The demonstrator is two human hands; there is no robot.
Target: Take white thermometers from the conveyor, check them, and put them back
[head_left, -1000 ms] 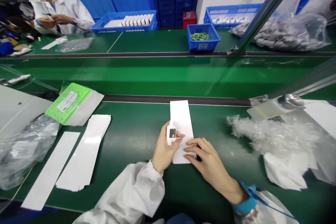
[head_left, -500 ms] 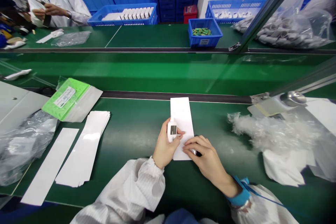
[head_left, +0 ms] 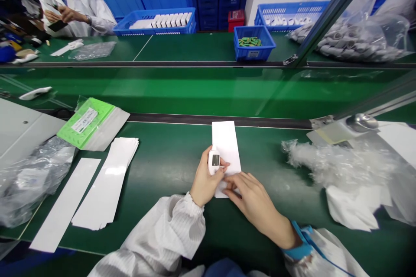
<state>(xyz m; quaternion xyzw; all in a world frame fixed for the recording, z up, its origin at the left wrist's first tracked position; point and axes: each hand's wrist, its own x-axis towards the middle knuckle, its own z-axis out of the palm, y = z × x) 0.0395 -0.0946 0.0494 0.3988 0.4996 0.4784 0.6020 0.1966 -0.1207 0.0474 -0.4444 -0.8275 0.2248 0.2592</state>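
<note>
My left hand (head_left: 204, 177) holds a small white device (head_left: 213, 160) upright between thumb and fingers, its dark square window facing up. The device stands over the left edge of a long white paper strip (head_left: 226, 147) lying on the green bench mat (head_left: 169, 156). My right hand (head_left: 250, 194) lies across the strip's lower end, its fingertips reaching the device's foot. That hand hides the strip's end, and I cannot tell whether the paper there is folded.
To the left lie white strips (head_left: 105, 184), a single strip (head_left: 65, 203), a green packet (head_left: 86, 123) and a plastic bag (head_left: 32, 181). Crumpled plastic film (head_left: 338, 164) lies right. Beyond a partition, a co-worker's hands (head_left: 66, 15) work near blue baskets (head_left: 255, 43).
My right hand has slid left over the strip's lower end, closer to the device. My left hand and the device have barely moved. The co-worker's hands have shifted slightly.
</note>
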